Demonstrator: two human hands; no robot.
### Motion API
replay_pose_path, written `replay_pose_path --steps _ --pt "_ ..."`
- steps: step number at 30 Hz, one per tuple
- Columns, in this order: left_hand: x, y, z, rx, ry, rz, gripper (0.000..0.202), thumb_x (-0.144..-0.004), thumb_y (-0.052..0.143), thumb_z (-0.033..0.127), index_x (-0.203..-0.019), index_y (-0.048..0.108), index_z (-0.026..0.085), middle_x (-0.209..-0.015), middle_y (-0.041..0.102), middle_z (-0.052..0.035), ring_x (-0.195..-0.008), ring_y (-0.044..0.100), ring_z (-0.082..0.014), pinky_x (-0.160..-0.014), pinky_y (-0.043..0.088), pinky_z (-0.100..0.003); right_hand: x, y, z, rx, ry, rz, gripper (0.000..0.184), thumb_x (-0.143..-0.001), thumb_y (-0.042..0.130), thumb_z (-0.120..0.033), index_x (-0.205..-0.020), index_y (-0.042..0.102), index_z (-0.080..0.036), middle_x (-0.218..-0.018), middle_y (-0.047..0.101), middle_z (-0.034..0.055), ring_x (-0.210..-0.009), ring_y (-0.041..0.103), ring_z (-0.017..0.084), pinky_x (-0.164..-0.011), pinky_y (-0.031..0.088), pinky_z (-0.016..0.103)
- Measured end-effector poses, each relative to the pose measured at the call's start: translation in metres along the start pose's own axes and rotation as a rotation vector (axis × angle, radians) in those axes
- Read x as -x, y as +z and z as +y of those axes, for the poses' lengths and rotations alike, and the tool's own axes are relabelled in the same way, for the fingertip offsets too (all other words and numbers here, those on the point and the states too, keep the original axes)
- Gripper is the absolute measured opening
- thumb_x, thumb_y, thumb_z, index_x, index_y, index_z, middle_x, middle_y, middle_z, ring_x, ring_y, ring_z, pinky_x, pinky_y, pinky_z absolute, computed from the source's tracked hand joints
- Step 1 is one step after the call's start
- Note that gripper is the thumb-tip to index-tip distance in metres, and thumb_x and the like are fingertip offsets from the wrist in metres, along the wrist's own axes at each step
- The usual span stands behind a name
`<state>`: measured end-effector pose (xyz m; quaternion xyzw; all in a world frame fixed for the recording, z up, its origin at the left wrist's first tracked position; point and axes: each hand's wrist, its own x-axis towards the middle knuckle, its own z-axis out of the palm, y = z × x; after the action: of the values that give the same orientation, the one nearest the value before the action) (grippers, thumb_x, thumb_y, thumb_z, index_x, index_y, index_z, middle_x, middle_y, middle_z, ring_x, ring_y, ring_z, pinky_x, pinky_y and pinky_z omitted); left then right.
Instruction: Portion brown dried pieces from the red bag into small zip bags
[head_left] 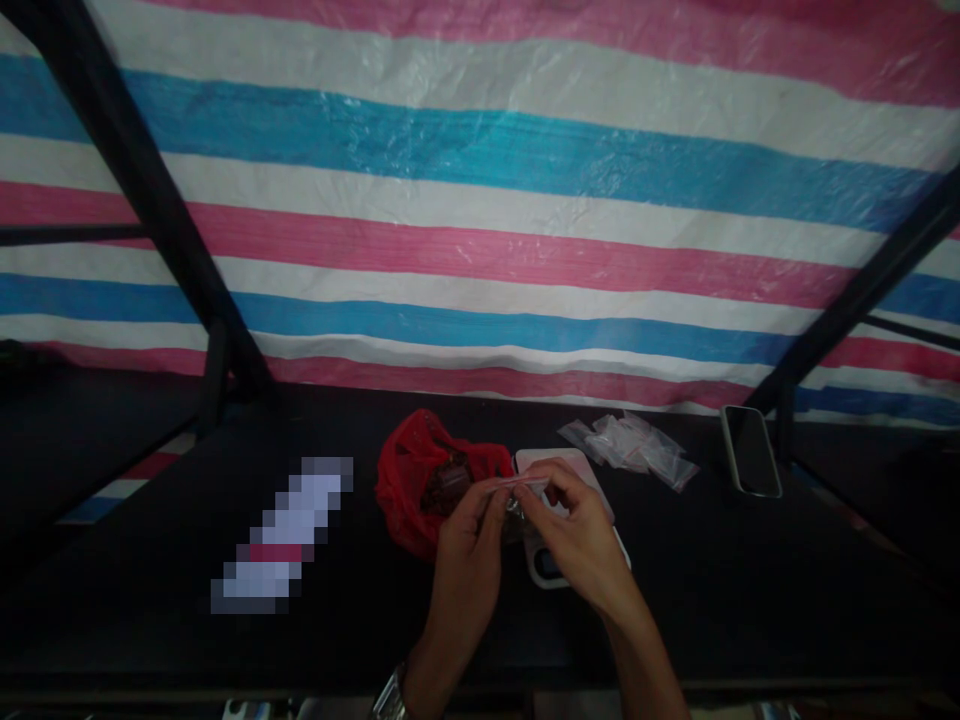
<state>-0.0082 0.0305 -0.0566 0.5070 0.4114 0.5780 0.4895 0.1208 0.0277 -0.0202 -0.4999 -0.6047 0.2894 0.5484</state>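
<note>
Both hands meet over the middle of a dark table (750, 590). My left hand (466, 540) and my right hand (574, 530) pinch the top edge of a small clear plastic bag (517, 486) between their fingertips, one at each end. Something small and dark hangs inside the bag; I cannot make out what. Beneath the hands lies a small white scale (559, 462). A crumpled red plastic bag (420, 475) with dark contents sits just left of the hands.
A pile of small clear bags (630, 445) lies behind and right of the scale. A phone (750, 450) rests face up farther right. A blurred-out strip (281, 535) lies at the left. Black frame bars (135, 170) and a striped tarp (480, 200) stand behind.
</note>
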Motion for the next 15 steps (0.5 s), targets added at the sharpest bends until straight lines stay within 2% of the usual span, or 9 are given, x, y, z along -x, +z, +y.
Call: replay_pose_path --steps 7,15 --pt "-0.0006 -0.0025 -0.005 -0.01 -0.002 -0.019 0.031 -0.097 0.062 0.046 -0.106 0.077 0.02 -0.11 0.081 -0.007 -0.101 0.074 -0.0216 -0.095 0.054 -0.031 0.0017 0.0004 0.0013 -0.001 0.014 -0.007 0.016 -0.088 0.07 -0.036 -0.086 0.075 -0.021 -0.086 0.062 0.0019 -0.075 0.051 0.017 -0.071 0.045 0.03" --pt "0.0016 -0.0088 0.0019 -0.008 -0.006 -0.061 0.034 -0.096 0.064 0.05 -0.101 0.078 0.019 -0.1 0.081 -0.0063 -0.09 0.074 -0.0209 -0.084 0.056 -0.029 0.0042 -0.0013 0.0012 -0.043 0.048 -0.047 0.019 -0.09 0.071 -0.04 -0.087 0.076 -0.022 -0.087 0.065 0.0023 -0.08 0.053 0.019 -0.076 0.044 0.032"
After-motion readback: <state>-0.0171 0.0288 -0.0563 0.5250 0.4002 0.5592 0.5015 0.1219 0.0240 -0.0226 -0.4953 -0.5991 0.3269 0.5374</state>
